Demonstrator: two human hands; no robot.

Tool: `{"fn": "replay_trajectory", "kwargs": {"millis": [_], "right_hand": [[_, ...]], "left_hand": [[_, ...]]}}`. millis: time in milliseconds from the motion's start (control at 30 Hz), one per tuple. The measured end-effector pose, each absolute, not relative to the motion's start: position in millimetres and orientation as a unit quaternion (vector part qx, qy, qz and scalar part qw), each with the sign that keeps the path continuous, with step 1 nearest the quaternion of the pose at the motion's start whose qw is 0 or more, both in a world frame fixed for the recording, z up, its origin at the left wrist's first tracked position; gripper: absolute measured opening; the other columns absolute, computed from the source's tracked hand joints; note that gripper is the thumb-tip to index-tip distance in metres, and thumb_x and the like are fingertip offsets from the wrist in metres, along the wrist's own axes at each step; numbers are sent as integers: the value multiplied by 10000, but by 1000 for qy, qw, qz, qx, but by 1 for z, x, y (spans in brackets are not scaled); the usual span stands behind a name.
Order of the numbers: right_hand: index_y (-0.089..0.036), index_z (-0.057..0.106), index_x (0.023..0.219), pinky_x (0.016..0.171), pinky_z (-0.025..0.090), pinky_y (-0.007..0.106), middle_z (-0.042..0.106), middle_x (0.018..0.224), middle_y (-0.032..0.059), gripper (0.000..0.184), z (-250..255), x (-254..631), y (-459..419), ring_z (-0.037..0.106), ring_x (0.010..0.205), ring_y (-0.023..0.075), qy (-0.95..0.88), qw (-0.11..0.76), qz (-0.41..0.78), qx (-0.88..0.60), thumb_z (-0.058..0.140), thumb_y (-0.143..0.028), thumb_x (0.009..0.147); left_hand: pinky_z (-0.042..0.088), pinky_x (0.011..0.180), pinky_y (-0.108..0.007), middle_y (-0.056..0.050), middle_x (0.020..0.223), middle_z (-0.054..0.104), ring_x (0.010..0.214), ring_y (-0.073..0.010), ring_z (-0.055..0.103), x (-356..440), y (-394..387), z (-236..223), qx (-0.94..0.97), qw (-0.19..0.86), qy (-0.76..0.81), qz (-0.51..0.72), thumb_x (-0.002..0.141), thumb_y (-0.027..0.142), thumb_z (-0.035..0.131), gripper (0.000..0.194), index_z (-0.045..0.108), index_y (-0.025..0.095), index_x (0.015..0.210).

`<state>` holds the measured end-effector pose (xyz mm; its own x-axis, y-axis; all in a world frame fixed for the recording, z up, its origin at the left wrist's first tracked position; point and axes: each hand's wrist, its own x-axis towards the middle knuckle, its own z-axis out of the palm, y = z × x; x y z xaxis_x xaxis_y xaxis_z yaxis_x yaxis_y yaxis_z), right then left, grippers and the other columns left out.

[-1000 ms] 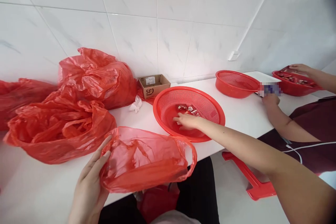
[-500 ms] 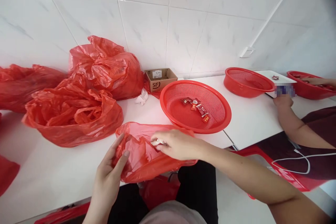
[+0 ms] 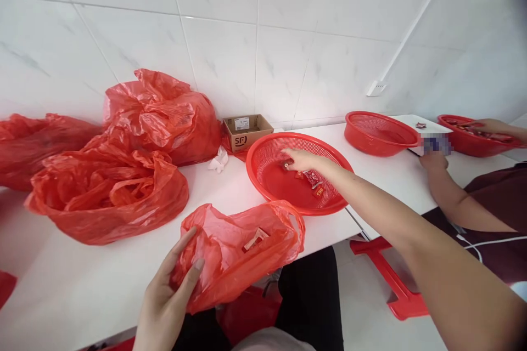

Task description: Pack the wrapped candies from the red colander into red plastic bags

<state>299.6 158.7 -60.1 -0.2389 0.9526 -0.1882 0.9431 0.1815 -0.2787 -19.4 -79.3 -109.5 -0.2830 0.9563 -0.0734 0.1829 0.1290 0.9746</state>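
Observation:
My left hand (image 3: 167,290) grips the left side of a thin red plastic bag (image 3: 230,279), its thumb inside the opening and its fingers behind the film. A small cream-and-red wrapped packet (image 3: 256,239) lies in the bag's mouth. My right hand (image 3: 302,159) reaches into a red perforated basket (image 3: 284,205) behind the bag. Its fingers are apart over a small dark-red wrapped sweet (image 3: 287,165), partly hidden by the hand. Several other small wrapped sweets (image 3: 313,179) lie beside it on the basket floor.
Full red plastic bags (image 3: 164,115) and an opened one (image 3: 111,219) stand at left. Against the wall sit a cardboard box (image 3: 248,131) and crumpled tissue (image 3: 219,159). At right are a second basket (image 3: 376,142) and a co-worker's arm (image 3: 447,192) near a third basket (image 3: 473,142).
My right hand has let go of the cream-and-red packet in the bag and moved up and right into the basket. My left hand has kept its hold on the bag.

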Motion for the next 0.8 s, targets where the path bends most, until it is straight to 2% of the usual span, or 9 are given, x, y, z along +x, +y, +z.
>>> {"fn": "replay_trajectory", "kwargs": {"millis": [33, 100, 167, 267, 367, 500, 567, 700, 800], "right_hand": [[-226, 353, 1458, 873, 509, 341, 418, 1455, 151, 745, -71, 303, 167, 566, 1164, 283, -765, -4, 167, -622, 665, -190, 782], [-236, 440, 1409, 895, 493, 363, 445, 1433, 149, 726, -88, 304, 176, 552, 1182, 305, -766, -21, 165, -620, 681, -131, 732], [-230, 538, 1320, 890, 487, 382, 530, 1349, 145, 606, -97, 301, 177, 568, 1155, 312, -772, -29, 165, -613, 655, -108, 738], [-182, 652, 1117, 849, 489, 388, 659, 1118, 146, 380, -91, 296, 174, 621, 1037, 308, -784, -23, 181, -593, 656, -121, 742], [-184, 642, 1066, 810, 497, 328, 689, 995, 95, 262, -68, 285, 165, 648, 937, 238, -804, 13, 216, -554, 633, -234, 809], [-189, 543, 1212, 781, 501, 269, 658, 1060, 60, 357, -37, 246, 120, 639, 900, 151, -829, 154, 335, -420, 449, -406, 944], [-180, 556, 1207, 745, 505, 279, 665, 1028, 59, 383, -30, 219, 86, 642, 825, 146, -824, 176, 418, -338, 533, -413, 903], [-223, 553, 1267, 810, 482, 314, 645, 1147, 69, 514, -28, 191, 48, 626, 891, 173, -855, 151, 342, -359, 644, -473, 827], [-263, 467, 1345, 847, 467, 304, 612, 1218, 57, 498, -30, 220, 75, 613, 956, 170, -840, 182, 255, -442, 509, -505, 912]], "left_hand": [[543, 835, -292, -39, 1283, 611, 1186, -276, 555, -19, -80, -109, 443, 404, 637, 485, 768, 541, 652, 644, 529, 278, 1343], [479, 974, -314, -17, 1346, 570, 1307, -261, 455, -19, -83, -109, 434, 415, 637, 484, 785, 532, 641, 609, 525, 303, 1338], [418, 1046, -314, -4, 1376, 546, 1354, -237, 400, -20, -85, -108, 429, 419, 639, 482, 797, 529, 632, 585, 524, 318, 1332], [396, 1058, -281, 13, 1380, 543, 1355, -220, 396, -22, -86, -107, 425, 417, 641, 484, 806, 525, 628, 553, 536, 330, 1315], [474, 962, -262, 1, 1396, 530, 1306, -243, 453, -25, -83, -107, 415, 418, 640, 493, 796, 528, 636, 589, 521, 324, 1337], [550, 778, -251, -51, 1370, 552, 1104, -247, 600, -26, -78, -108, 414, 399, 630, 522, 768, 512, 664, 679, 490, 284, 1383], [554, 717, -244, -59, 1326, 585, 949, -212, 647, -24, -75, -108, 415, 397, 625, 529, 752, 504, 677, 721, 466, 280, 1404], [524, 601, -205, -45, 1335, 579, 751, -145, 634, -21, -73, -109, 411, 413, 623, 521, 747, 486, 680, 749, 420, 314, 1429], [504, 583, -184, -39, 1408, 516, 722, -124, 614, -23, -75, -110, 421, 411, 623, 515, 759, 473, 662, 717, 430, 326, 1421]]}}
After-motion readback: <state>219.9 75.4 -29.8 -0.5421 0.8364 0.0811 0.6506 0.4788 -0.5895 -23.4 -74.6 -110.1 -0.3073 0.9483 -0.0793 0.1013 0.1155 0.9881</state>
